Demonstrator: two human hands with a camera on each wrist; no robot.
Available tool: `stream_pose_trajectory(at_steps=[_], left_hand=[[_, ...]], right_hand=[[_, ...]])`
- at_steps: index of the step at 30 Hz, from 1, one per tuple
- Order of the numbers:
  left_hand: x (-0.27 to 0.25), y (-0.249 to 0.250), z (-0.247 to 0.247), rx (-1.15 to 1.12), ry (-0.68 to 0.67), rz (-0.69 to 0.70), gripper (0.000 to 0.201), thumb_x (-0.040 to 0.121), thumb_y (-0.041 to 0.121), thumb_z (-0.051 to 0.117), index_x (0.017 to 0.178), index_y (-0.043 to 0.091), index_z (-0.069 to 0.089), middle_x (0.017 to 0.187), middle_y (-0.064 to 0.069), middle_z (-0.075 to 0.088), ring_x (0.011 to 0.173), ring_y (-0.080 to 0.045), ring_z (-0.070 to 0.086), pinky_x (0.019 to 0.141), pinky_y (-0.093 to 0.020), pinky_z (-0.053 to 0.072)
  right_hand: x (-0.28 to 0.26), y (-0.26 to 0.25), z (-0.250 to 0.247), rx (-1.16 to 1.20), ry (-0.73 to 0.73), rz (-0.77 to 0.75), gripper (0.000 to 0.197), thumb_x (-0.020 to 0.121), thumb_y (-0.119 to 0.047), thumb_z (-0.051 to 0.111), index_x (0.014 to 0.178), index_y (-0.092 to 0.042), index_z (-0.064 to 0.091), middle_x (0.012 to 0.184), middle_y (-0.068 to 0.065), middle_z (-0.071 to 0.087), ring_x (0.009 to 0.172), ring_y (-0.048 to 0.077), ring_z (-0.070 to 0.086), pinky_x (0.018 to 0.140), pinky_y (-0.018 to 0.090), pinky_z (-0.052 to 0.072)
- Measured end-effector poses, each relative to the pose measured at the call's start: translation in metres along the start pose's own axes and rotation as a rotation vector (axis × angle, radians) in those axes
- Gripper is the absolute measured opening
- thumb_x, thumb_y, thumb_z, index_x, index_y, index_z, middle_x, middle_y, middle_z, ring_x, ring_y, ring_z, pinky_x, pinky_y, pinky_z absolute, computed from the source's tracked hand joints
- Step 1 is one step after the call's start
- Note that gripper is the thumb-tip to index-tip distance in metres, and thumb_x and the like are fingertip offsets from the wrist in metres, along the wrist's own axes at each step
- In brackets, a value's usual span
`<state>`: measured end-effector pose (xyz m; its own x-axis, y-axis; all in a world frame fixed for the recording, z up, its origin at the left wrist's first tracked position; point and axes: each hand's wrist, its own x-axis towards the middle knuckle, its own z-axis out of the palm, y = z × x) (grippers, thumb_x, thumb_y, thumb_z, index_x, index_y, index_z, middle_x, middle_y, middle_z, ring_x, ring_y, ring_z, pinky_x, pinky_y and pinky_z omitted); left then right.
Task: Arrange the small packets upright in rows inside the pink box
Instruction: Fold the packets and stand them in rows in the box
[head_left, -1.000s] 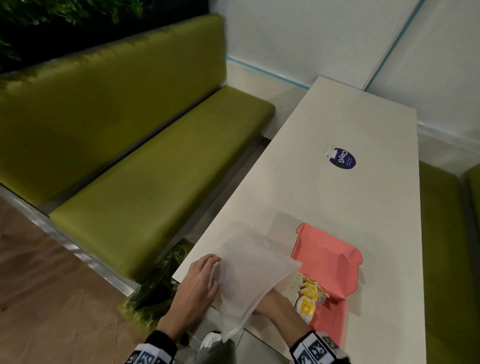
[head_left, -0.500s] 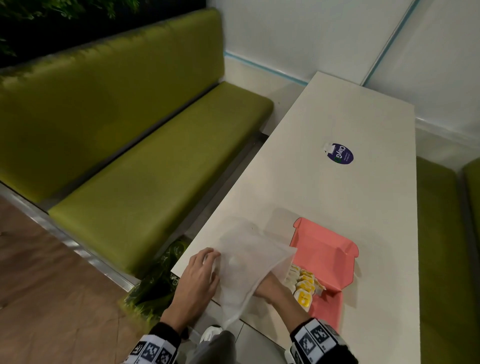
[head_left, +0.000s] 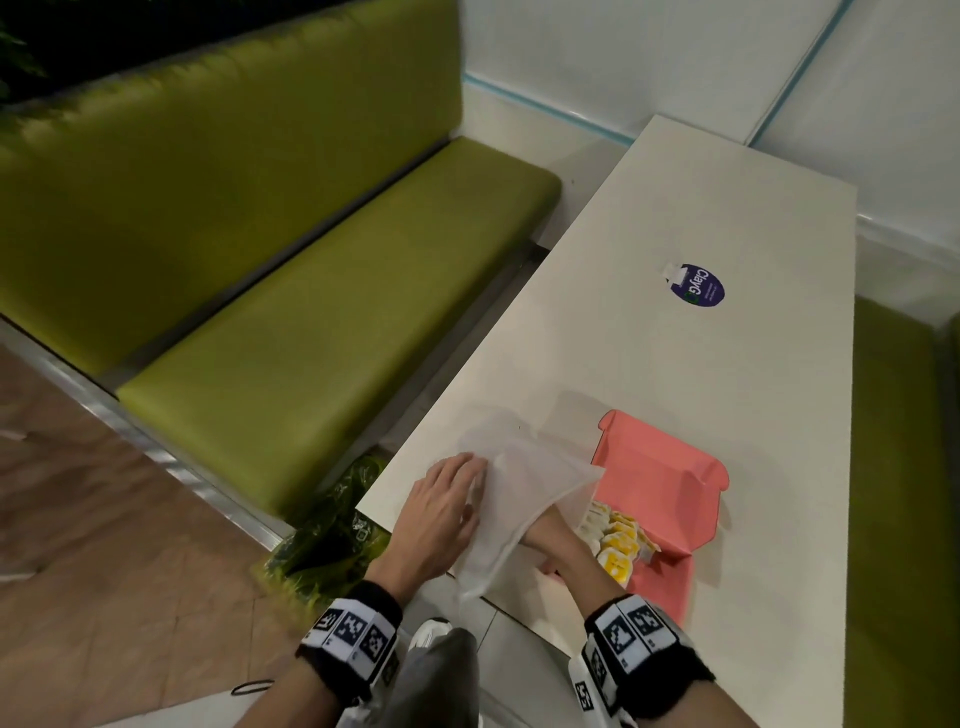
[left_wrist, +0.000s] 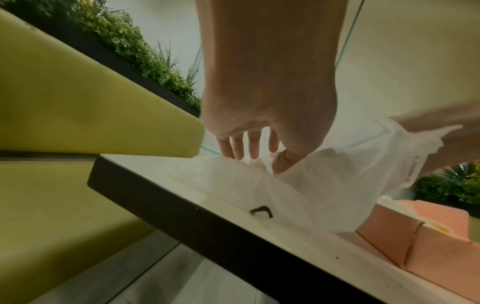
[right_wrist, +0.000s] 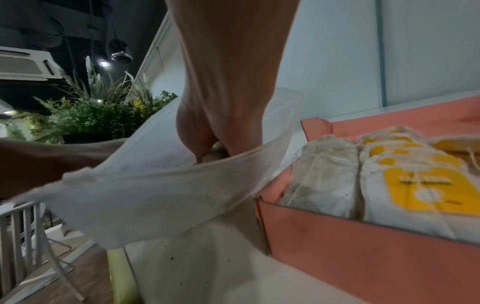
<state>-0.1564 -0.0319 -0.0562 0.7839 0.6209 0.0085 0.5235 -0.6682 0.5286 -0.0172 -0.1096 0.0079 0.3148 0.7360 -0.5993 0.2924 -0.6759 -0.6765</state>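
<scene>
Left hand (head_left: 441, 512) pinching white bag (head_left: 524, 499) (table (head_left: 675, 364) edge), right hand's (right_wrist: 207, 133) grip hidden inside

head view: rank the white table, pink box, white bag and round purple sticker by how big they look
1. white table, by far the largest.
2. and 3. pink box and white bag: they cover similar areas and the bag hides part of the box, so no ranking.
4. round purple sticker, the smallest; it also lies farther from the camera.

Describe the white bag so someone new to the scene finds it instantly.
Start at the white table and go to its near corner, just left of the open pink box. The bag is the translucent white pouch there, with the left hand on it and the right hand reaching inside.
</scene>
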Motion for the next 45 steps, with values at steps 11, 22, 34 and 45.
stream_pose_trajectory(at_steps=[11,22,34,45], left_hand=[[0.0,0.006,0.002,0.038,0.023,-0.069,0.055,0.092,0.02,0.054,0.145,0.024,0.038,0.152,-0.002,0.038,0.139,-0.025,0.035,0.107,-0.038,0.037],[0.006,0.002,0.013,0.149,-0.036,0.003,0.07,0.093,0.018,0.048,0.157,0.021,0.021,0.162,-0.005,0.024,0.151,-0.028,0.018,0.121,-0.04,0.016],[0.009,0.006,0.03,0.228,0.017,-0.031,0.067,0.082,0.019,0.063,0.145,0.02,0.04,0.151,-0.01,0.043,0.142,-0.036,0.037,0.115,-0.047,0.031],[0.007,0.009,0.027,0.224,0.029,-0.067,0.066,0.081,0.017,0.061,0.144,0.021,0.04,0.153,-0.009,0.039,0.143,-0.035,0.033,0.116,-0.046,0.03]], right_hand=[[0.017,0.017,-0.003,0.085,0.22,-0.257,0.017,0.096,-0.01,0.06,0.11,-0.02,0.057,0.114,-0.001,0.06,0.107,0.013,0.055,0.093,0.025,0.042],[0.011,0.021,-0.007,-0.021,0.265,-0.133,0.014,0.09,-0.006,0.059,0.093,-0.007,0.073,0.087,-0.001,0.067,0.082,0.015,0.06,0.066,0.022,0.04],[0.019,0.032,-0.003,0.132,0.382,-0.061,0.012,0.08,-0.018,0.06,0.088,-0.014,0.068,0.082,0.0,0.072,0.08,0.022,0.069,0.07,0.036,0.055],[0.014,0.017,-0.003,0.329,0.363,-0.099,0.027,0.082,-0.03,0.057,0.107,-0.031,0.066,0.102,-0.014,0.071,0.098,0.011,0.066,0.086,0.036,0.055]])
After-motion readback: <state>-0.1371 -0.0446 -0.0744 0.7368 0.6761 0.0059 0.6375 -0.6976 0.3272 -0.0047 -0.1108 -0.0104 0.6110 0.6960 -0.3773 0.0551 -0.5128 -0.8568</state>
